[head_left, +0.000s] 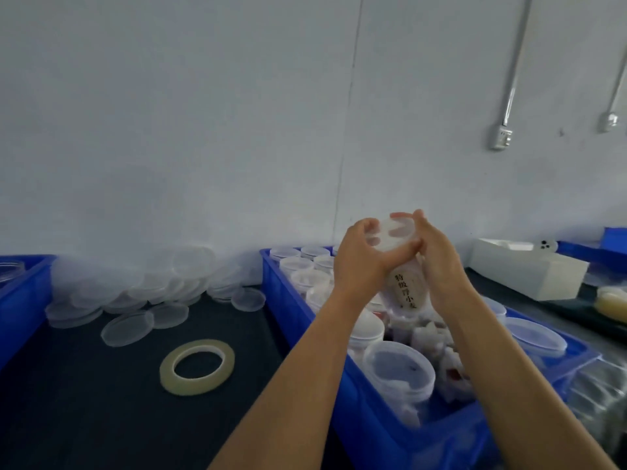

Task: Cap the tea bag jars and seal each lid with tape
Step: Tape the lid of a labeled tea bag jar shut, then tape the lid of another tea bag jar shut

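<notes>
Two hands, left hand [359, 259] and right hand [437, 262], fingers clamped on one lid [393, 232] atop one jar [405, 286]

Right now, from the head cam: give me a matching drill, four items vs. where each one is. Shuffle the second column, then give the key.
Column 1
1. tape roll
2. loose lids
3. labelled jar
4. white box

Column 2
A. held up between left hand and right hand, over the blue bin
B. heaped against the wall, left of the bin
C. flat on the dark table, in front of the heap
D. on the table, right of the bin

Pairs: 1-C, 2-B, 3-A, 4-D
</notes>
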A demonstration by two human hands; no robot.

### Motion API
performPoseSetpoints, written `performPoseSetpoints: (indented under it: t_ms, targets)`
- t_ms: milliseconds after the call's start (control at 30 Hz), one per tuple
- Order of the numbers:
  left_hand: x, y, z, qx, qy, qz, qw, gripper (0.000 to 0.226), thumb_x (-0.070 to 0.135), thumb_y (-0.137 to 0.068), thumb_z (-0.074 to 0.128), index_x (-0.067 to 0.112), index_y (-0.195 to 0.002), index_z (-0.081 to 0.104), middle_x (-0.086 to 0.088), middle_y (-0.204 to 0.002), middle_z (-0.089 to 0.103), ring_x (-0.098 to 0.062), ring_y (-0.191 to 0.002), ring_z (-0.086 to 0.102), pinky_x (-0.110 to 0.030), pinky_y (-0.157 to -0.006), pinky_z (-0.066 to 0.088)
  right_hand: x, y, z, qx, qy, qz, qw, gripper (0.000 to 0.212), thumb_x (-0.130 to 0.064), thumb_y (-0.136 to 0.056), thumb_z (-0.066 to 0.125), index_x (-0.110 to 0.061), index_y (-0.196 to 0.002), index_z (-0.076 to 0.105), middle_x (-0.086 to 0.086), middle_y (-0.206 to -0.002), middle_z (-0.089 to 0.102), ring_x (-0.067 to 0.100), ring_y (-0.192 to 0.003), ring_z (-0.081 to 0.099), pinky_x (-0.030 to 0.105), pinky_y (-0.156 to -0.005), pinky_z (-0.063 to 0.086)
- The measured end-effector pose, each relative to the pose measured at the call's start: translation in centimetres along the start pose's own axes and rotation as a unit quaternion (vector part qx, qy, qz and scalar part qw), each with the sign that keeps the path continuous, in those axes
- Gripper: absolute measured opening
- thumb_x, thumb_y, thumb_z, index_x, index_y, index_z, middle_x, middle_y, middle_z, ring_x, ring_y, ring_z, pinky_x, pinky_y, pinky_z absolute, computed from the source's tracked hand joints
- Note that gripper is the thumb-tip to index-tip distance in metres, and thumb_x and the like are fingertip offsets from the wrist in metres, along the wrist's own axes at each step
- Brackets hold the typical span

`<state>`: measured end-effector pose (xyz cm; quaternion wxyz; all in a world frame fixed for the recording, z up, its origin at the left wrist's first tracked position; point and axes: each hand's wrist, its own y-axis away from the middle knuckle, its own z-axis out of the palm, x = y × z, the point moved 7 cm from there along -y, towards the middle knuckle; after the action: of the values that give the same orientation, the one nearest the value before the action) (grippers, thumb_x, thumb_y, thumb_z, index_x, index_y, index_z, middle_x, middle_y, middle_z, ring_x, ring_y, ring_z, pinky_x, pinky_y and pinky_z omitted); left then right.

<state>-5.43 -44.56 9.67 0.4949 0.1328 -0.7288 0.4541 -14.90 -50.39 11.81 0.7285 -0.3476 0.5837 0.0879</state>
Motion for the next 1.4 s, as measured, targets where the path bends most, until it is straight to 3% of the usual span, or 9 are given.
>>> performPoseSetpoints:
  t_ms: [167,333,600,767,900,1000,1200,1333,1400]
  targets:
    - [-2.8,-0.3,4.3,-0.057,-0.029,-0.018,0.998,0.074,0.038,-0.072,0.084,0.012,-0.132,0.049,0.005,-0.125,0.052,-0.009,-0.11,0.053,-0.021,-0.09,0.044,3.1,-1.3,-3.5,0.034,0.083,0.022,0.996,0.025,-0.023,-0.1,0.044,-0.013,-0.116,0.061,0.007,-0.106,0.06,0.008,-0.079,0.056,0.009,-0.05,0.045]
    - [-5.7,0.7,7.0,-0.158,-0.125,-0.045,0.978,0.072,0.032,-0.074,0.083,0.001,-0.128,0.046,-0.011,-0.123,0.047,-0.028,-0.112,0.051,-0.034,-0.09,0.044,7.9,-2.0,-5.1,0.037,0.116,0.139,0.983,0.024,-0.012,-0.096,0.048,-0.013,-0.116,0.061,0.008,-0.109,0.057,0.021,-0.091,0.055,0.037,-0.082,0.047]
    - [-7.5,2.6,10.1,-0.309,-0.42,-0.024,0.853,0.085,0.041,-0.09,0.065,-0.004,-0.147,0.021,-0.025,-0.146,0.028,-0.04,-0.132,0.027,-0.043,-0.111,0.022,13.3,-1.7,-6.5,0.036,0.053,0.319,0.946,0.033,-0.008,-0.097,0.045,-0.01,-0.128,0.057,0.015,-0.121,0.059,0.027,-0.103,0.056,0.039,-0.075,0.049]
    - [-8.0,2.0,9.8,-0.266,-0.4,-0.066,0.875,0.068,0.027,-0.086,0.072,0.0,-0.139,0.037,-0.024,-0.138,0.037,-0.037,-0.128,0.036,-0.039,-0.105,0.036,14.6,-1.9,-8.1,0.052,0.117,0.334,0.934,0.03,-0.008,-0.097,0.049,0.004,-0.124,0.052,0.021,-0.105,0.052,0.03,-0.087,0.05,0.039,-0.069,0.045]
    - [-7.8,1.9,8.9,-0.206,-0.477,-0.027,0.854,0.056,0.031,-0.089,0.067,0.007,-0.135,0.044,-0.024,-0.139,0.037,-0.037,-0.127,0.037,-0.044,-0.106,0.033,14.4,-2.0,-8.4,0.031,0.217,0.315,0.924,0.009,-0.001,-0.097,0.045,0.001,-0.097,0.055,0.021,-0.096,0.052,0.029,-0.08,0.05,0.036,-0.066,0.044]
    - [-7.8,1.9,7.8,-0.214,-0.497,-0.015,0.841,0.058,0.041,-0.088,0.066,0.013,-0.135,0.046,-0.02,-0.14,0.04,-0.036,-0.13,0.037,-0.049,-0.109,0.028,13.9,-2.7,-7.4,-0.012,0.308,0.249,0.918,0.03,0.007,-0.094,0.044,-0.014,-0.072,0.048,0.008,-0.081,0.048,0.016,-0.067,0.044,0.028,-0.063,0.039]
    - [-6.6,2.4,2.8,-0.216,-0.448,0.011,0.867,0.039,0.045,-0.09,0.062,0.022,-0.121,0.063,-0.006,-0.132,0.056,-0.029,-0.124,0.048,-0.046,-0.105,0.03,10.4,-3.2,-2.3,-0.055,0.497,0.126,0.857,0.022,-0.007,-0.095,0.046,0.004,-0.11,0.058,0.023,-0.11,0.061,0.028,-0.087,0.054,0.03,-0.073,0.038]
    - [-5.5,3.0,-3.1,-0.174,-0.42,0.018,0.89,0.029,0.036,-0.092,0.061,0.019,-0.115,0.067,-0.003,-0.123,0.063,-0.026,-0.114,0.056,-0.041,-0.095,0.041,7.8,-2.1,4.4,-0.102,0.481,0.054,0.869,0.021,-0.005,-0.089,0.05,-0.009,-0.069,0.052,0.007,-0.074,0.054,0.026,-0.079,0.053,0.03,-0.058,0.032]
    - [-5.1,3.3,-7.4,-0.14,-0.424,0.012,0.895,0.026,0.034,-0.092,0.061,0.018,-0.112,0.068,-0.004,-0.119,0.065,-0.024,-0.109,0.058,-0.038,-0.087,0.043,7.1,-0.7,8.6,-0.155,0.467,0.041,0.87,0.016,-0.007,-0.089,0.054,-0.006,-0.074,0.06,0.012,-0.079,0.06,0.032,-0.088,0.058,0.033,-0.065,0.039]
